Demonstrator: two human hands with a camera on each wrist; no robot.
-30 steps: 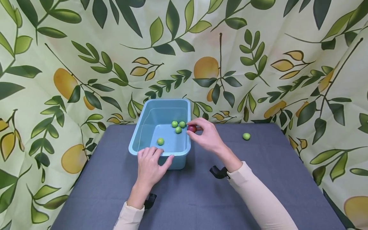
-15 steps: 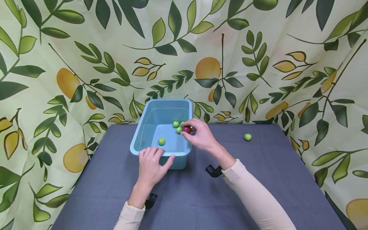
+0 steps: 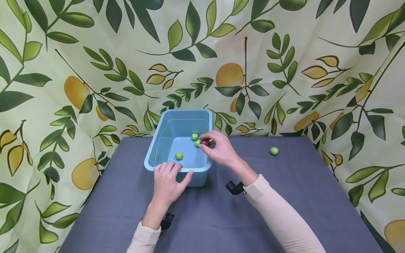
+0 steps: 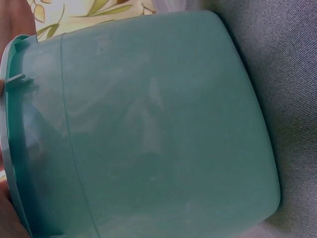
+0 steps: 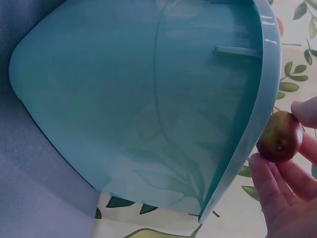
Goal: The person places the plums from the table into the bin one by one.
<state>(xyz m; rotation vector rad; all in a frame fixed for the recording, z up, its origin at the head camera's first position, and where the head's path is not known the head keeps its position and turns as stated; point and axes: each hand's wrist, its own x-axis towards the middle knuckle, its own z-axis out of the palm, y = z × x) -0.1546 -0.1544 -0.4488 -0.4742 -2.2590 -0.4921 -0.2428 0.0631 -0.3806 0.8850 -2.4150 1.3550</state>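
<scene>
A light blue plastic tub (image 3: 155,147) stands on the table. My left hand (image 3: 167,182) holds its near rim, fingers hooked over the edge and thumb out to the side. With thumb and fingertips, my right hand (image 3: 219,147) pinches a small dark red plum (image 5: 281,136) above the tub's right rim. Inside the tub lie small round green fruits: one (image 3: 179,155) near the front and two (image 3: 194,137) close to the right wall, partly covered by my right fingers. The left wrist view shows mostly the tub's outer wall (image 4: 158,119).
One more green fruit (image 3: 274,151) lies on the grey tablecloth (image 3: 246,225) to the right of the tub. Behind the table hangs a cloth (image 3: 190,77) printed with leaves and fruit.
My right hand has moved left with the plum, from outside the tub's right rim to over it, covering part of the green fruits. The left hand has kept its place on the rim.
</scene>
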